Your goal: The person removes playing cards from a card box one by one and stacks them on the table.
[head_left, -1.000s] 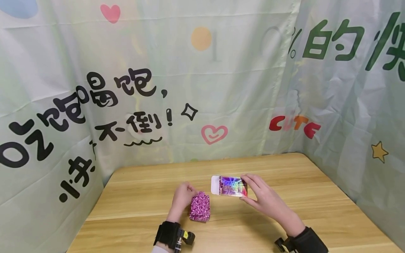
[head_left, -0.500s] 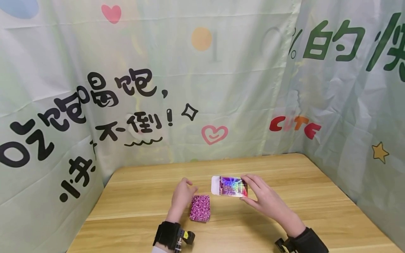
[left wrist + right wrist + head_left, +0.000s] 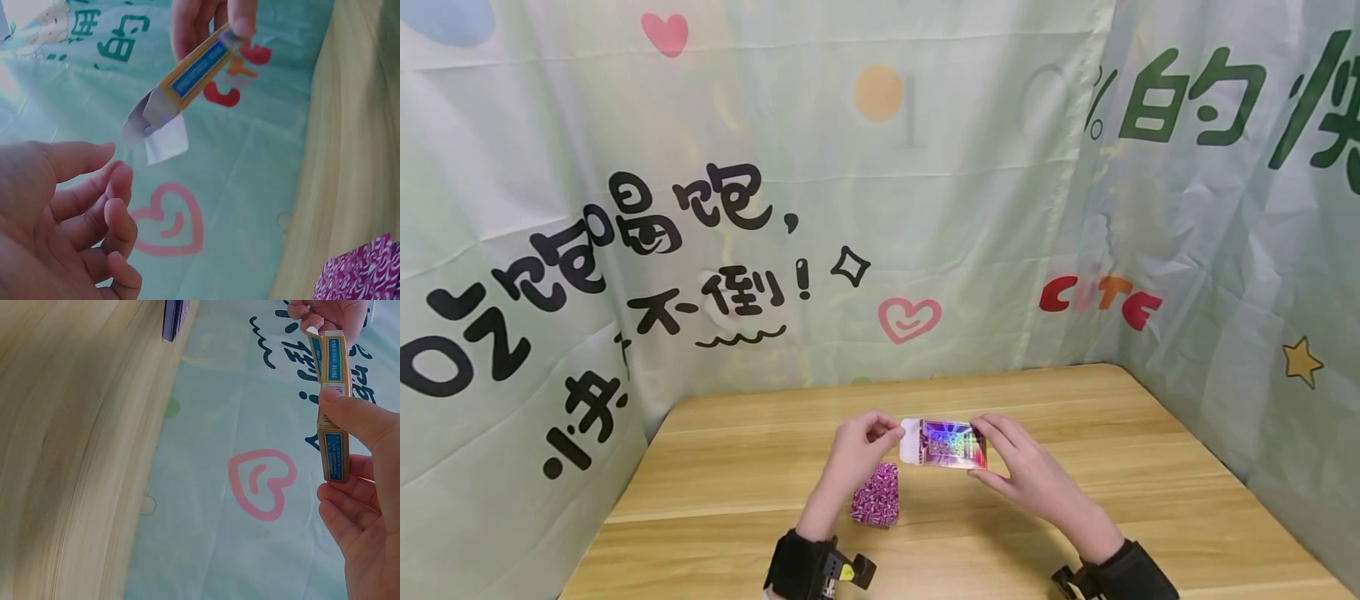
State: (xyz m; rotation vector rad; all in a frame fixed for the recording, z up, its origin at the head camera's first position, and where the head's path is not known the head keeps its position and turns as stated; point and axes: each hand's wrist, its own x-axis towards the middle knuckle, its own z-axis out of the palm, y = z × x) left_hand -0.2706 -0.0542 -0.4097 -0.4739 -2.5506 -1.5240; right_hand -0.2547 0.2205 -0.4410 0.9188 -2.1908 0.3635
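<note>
My right hand (image 3: 1032,477) grips a small shiny card box (image 3: 952,443) between thumb and fingers, holding it above the table. The open end faces left, with a white flap (image 3: 910,441) sticking out. In the right wrist view, blue and gold panels show on the narrow side of the box (image 3: 334,455). My left hand (image 3: 856,450) is beside the flap, fingers loosely bent; the left wrist view shows a small gap between its fingertips (image 3: 107,151) and the box's flaps. Partly behind my left wrist lies a deck of purple patterned cards (image 3: 877,502).
All of this is over a wooden table (image 3: 737,467). A pale printed cloth (image 3: 820,350) hangs behind it and along both sides. Black wrist straps with small cameras are on both wrists, the left strap (image 3: 797,562) near the deck.
My left hand lifts off the deck and moves right and away from me to the box's flap. The deck's top looks squarer than a second ago. My right hand and the box stay put.
</note>
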